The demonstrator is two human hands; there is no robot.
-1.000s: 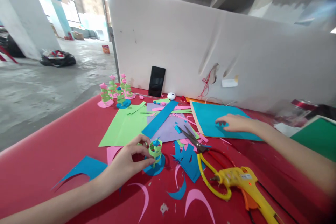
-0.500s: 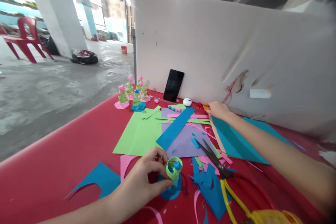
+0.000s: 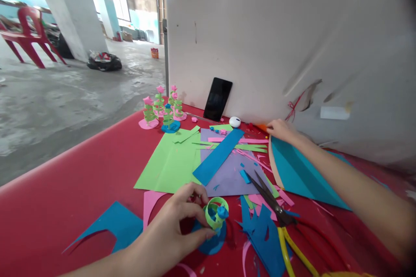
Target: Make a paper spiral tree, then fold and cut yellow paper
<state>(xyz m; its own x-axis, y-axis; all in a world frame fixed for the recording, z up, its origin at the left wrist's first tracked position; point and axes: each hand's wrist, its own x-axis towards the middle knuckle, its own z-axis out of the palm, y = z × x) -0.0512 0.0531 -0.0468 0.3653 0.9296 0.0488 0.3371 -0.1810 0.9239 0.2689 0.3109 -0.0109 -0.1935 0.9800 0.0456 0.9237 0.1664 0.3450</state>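
My left hand pinches a small paper tree between thumb and fingers. It is a curled green strip with a blue paper star, over a round blue paper base. At the back right, my right hand grips the far left corner of a stack of coloured paper, its top sheet teal. That stack bows up at its left edge, and a bit of orange paper shows by the fingertips. Between my hands lie open scissors with yellow and red handles.
Finished paper trees stand at the back left. A green sheet, a purple sheet, a blue strip and blue scraps cover the red table. A phone leans on the white panel, near a white oval case.
My right hand has raised the stack's left edge, which now curves up. My left hand stays at the small tree. The view has shifted slightly.
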